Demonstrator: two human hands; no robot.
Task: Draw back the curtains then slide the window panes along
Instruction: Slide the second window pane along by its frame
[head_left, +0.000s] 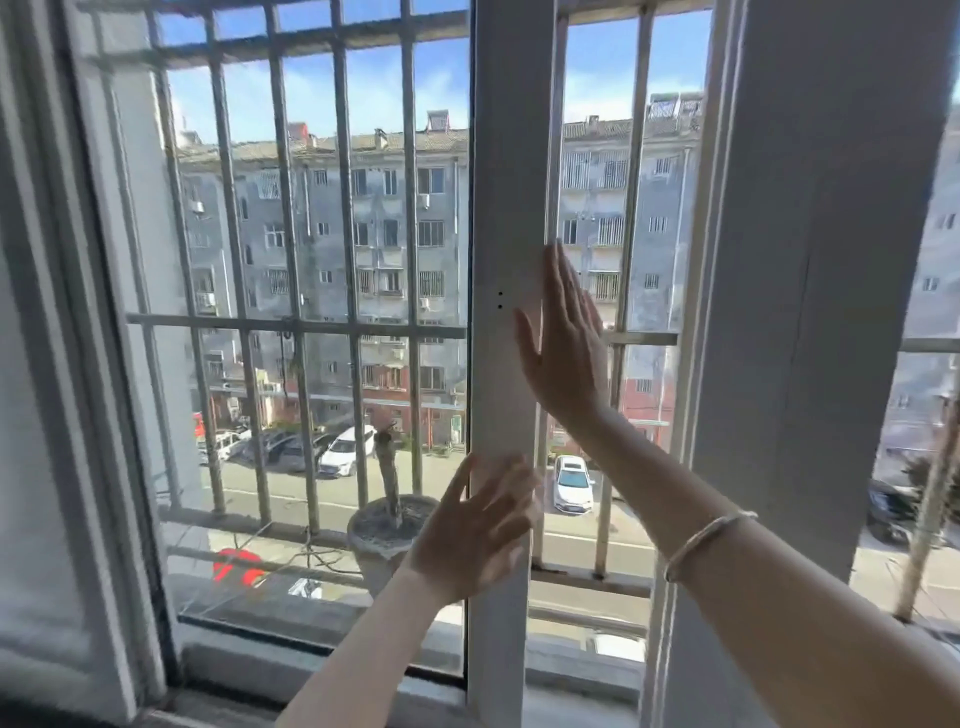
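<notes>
A white sliding window pane has its upright frame bar (506, 208) in the middle of the view, with glass (311, 364) to its left. My left hand (480, 530) lies flat against the lower part of that bar, fingers spread. My right hand (563, 343) presses flat on the bar's right edge higher up, fingers straight and pointing up; a silver bangle (706, 540) sits on that wrist. To the right of the bar the gap (597, 467) looks open to the outside. No curtain fabric is clearly visible.
Metal security bars (291, 327) run outside the window. A potted plant (389, 525) stands on the outer ledge. A wide white frame post (810, 312) stands at the right, and the window frame's left side (67, 364) at the left. Buildings and parked cars lie beyond.
</notes>
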